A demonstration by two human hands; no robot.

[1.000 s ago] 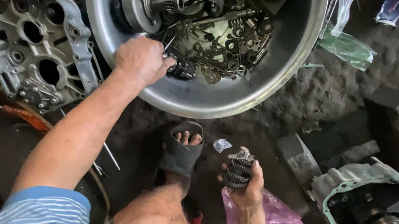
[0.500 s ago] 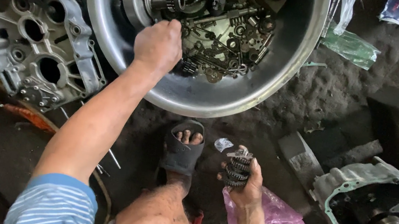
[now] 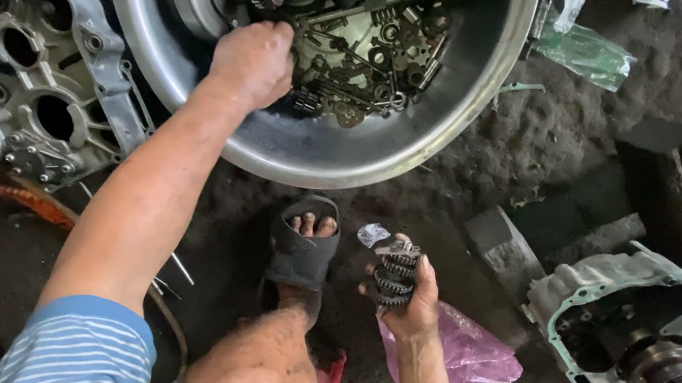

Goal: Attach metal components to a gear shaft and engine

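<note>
My left hand [image 3: 254, 62] reaches into a large metal basin [image 3: 425, 132] full of oily gears, springs and small engine parts [image 3: 365, 48]. Its fingers are curled down among the parts; what they grip is hidden. Low in the middle, my right hand [image 3: 407, 302] holds a stack of dark gears on a shaft [image 3: 395, 275] upright above the dirt floor. My foot in a black sandal [image 3: 303, 245] rests between the two hands.
A grey engine case half [image 3: 19, 73] lies left of the basin. Another engine case with a shaft [image 3: 640, 334] stands at the right. A pink plastic bag [image 3: 462, 350] lies under my right wrist. A dark block [image 3: 673, 192] and a green bag [image 3: 586, 52] sit further right.
My left hand has moved from the basin's near rim further in among the parts. The right hand with the gear stack has stayed put.
</note>
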